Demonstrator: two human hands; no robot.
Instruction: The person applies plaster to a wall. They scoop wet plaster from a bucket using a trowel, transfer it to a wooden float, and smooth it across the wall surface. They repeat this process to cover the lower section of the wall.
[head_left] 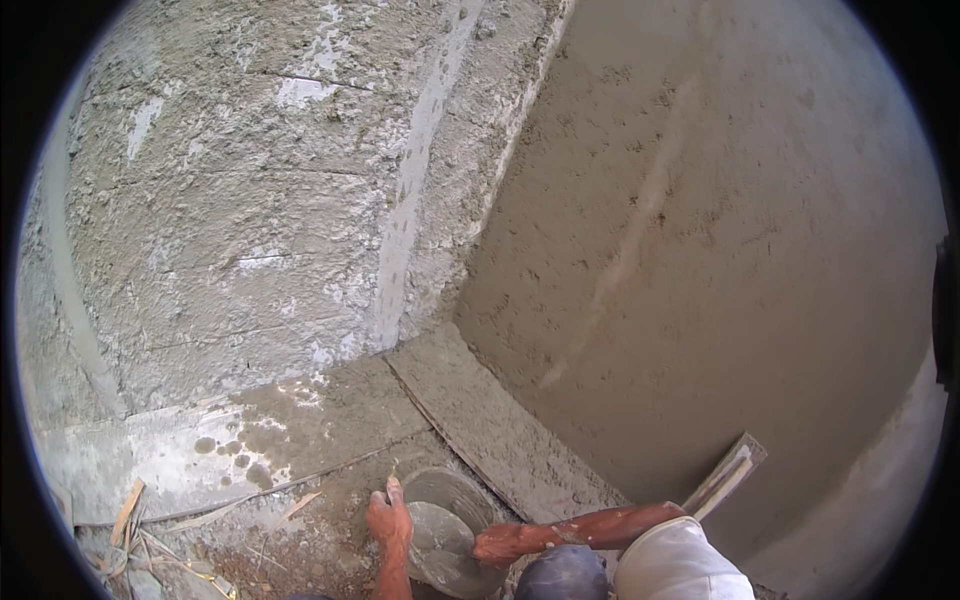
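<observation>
A round bucket [448, 485] of wet grey mortar stands low in the middle. My left hand [390, 520] is closed at its left side, thumb raised, on a small item I cannot clearly make out. My right hand [495, 545] reaches across from the right, its fingers curled on the bucket's right side. The bucket's lower part is partly hidden by my arm and a greyish-blue clothed knee [562, 575]. A white cloth shape [680, 565] covers the upper end of the right arm.
A rough, patchy wall [250, 190] with pale vertical strips meets a smooth plastered wall [720, 250] at a corner. A concrete ledge [500, 435] runs along their foot. A straight board [725, 470] leans at lower right. Wood scraps [128, 510] and rubble lie at lower left.
</observation>
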